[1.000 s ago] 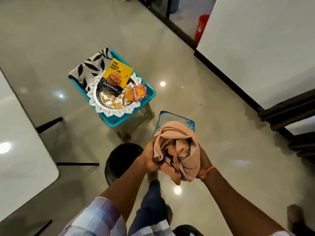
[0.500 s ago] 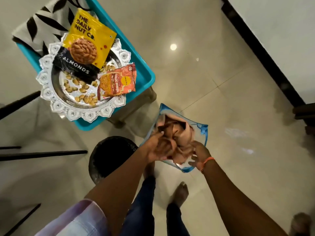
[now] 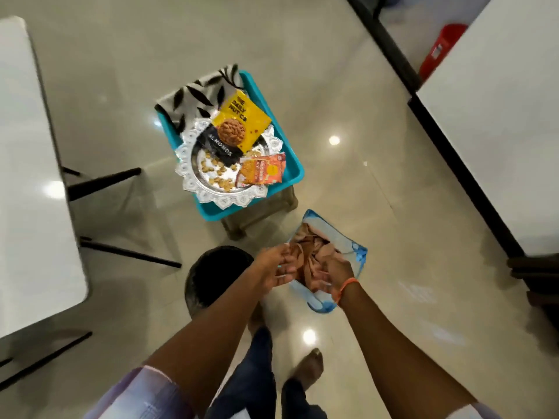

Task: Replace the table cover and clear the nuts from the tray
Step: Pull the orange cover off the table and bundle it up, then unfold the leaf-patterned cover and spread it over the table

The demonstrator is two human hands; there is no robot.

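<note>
in the head view, the left hand is hovering at the mouth of the clear blue-trimmed plastic bag on the floor, fingers loosely curled and seemingly gripping nothing, while the right hand is reaching into the bag with fingers bent against the crumpled peach cloth; whether it is actually gripping the fabric i cannot tell. the ornate silver tray of loose nuts is sitting in a turquoise plastic tub on a small stool, beside a black-and-white leaf-print folded cloth. the yellow almond pouch and orange snack packet are overhanging the tray, so a careless pull on the leaf-print cloth is likely to tip them and scatter nuts onto the floor.
</note>
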